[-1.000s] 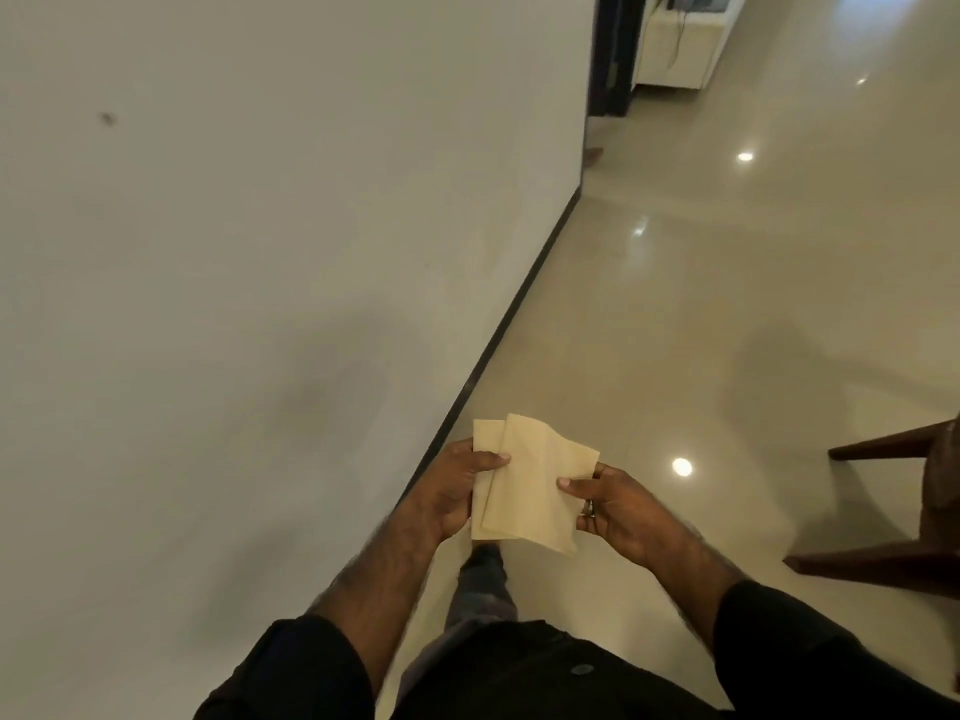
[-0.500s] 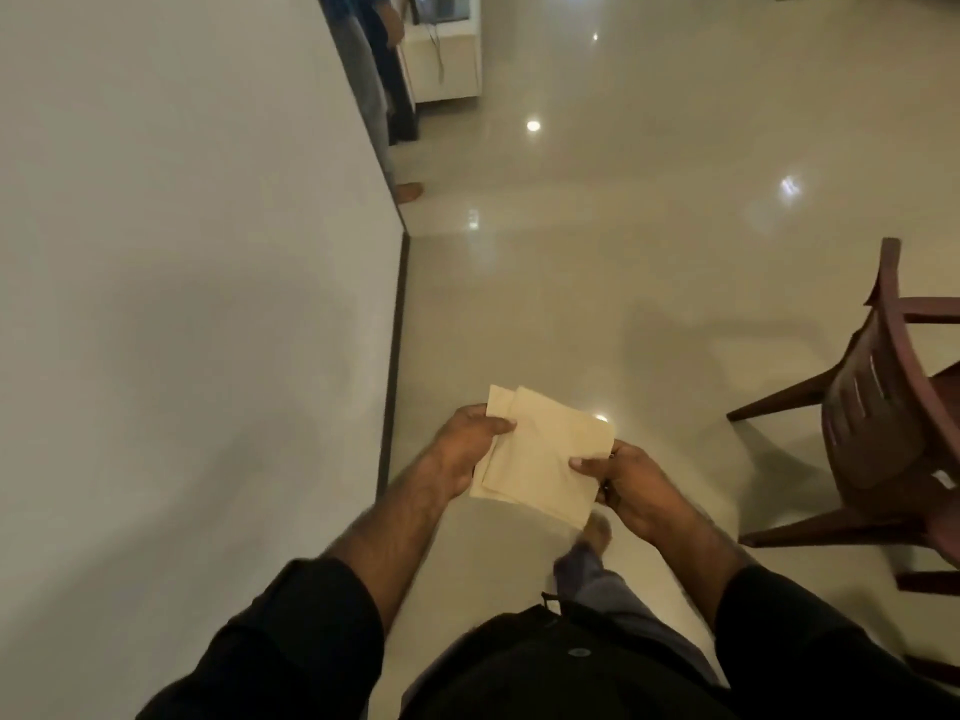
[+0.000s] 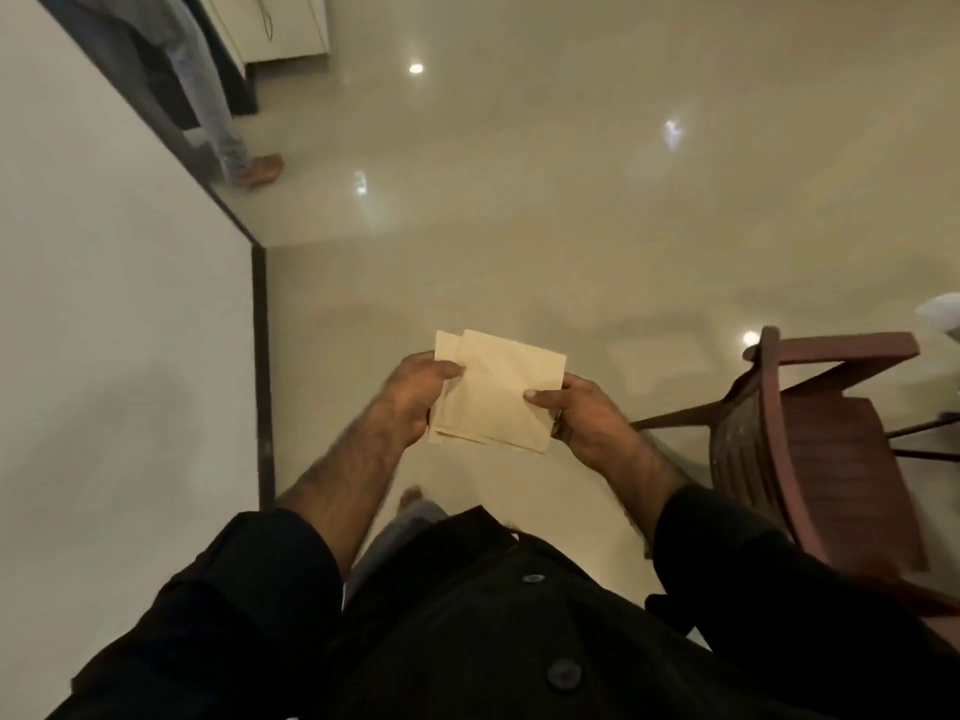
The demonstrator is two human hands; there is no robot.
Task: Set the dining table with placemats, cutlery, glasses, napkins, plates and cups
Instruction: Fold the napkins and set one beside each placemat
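The left hand (image 3: 415,392) and right hand (image 3: 582,418) pinch opposite edges of fanned beige paper napkins (image 3: 498,392); a loosened pinch could drop one onto the floor.

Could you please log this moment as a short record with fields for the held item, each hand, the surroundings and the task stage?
held item: beige napkins, a small fanned stack, off the floor
left hand: left hand pinches the stack's left edge, thumb on top
right hand: right hand pinches the right edge, thumb on top
surroundings: wooden chair to the person's right; white wall to the left; glossy floor; another person's leg far left
task stage: napkins in hand, no dining table in view
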